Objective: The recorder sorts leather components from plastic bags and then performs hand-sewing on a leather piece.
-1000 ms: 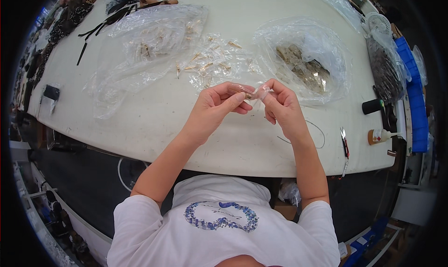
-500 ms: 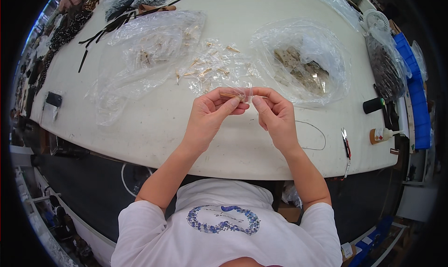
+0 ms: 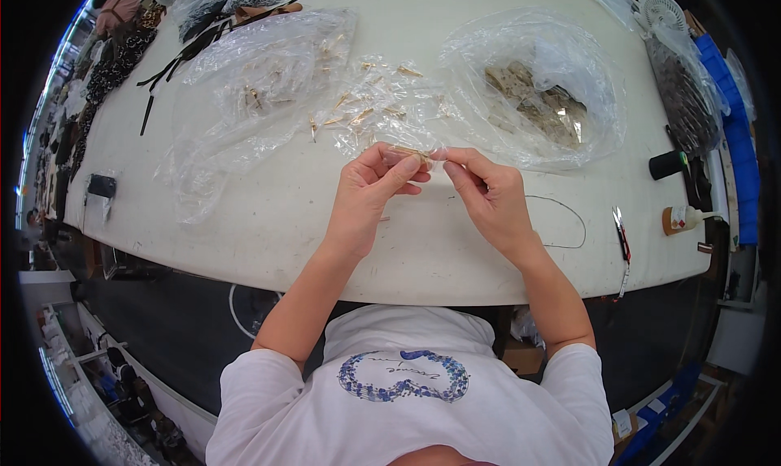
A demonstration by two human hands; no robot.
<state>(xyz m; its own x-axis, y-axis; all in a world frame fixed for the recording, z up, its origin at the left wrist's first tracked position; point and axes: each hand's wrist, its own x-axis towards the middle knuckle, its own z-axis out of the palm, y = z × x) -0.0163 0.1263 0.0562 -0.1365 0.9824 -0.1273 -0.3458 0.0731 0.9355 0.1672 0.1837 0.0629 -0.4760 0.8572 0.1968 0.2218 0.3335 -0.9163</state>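
Between my left hand [image 3: 366, 191] and my right hand [image 3: 495, 196] is a small clear plastic bag [image 3: 409, 152] with a thin gold-coloured piece in it. The left thumb and fingers are closed on the bag around the gold piece. At its right end, my right thumb and forefinger pinch the plastic edge. Just beyond the hands lies a loose pile of similar small clear bags [image 3: 358, 116] with gold-coloured pieces. What exactly the gold pieces are is too small to tell.
Large clear bags lie left [image 3: 272, 79] and right [image 3: 480, 55] of the pile, the right one holding brownish packets. Along the right side are a thread spool [image 3: 668, 166], a small bottle [image 3: 679, 219] and scissors [image 3: 622, 238]. A wire loop [image 3: 584, 226] lies beside my right wrist.
The view has shifted slightly, so the table's things appear a little to the right or higher. My right fingers have changed their hold slightly at the small bag's end; both hands stay together.
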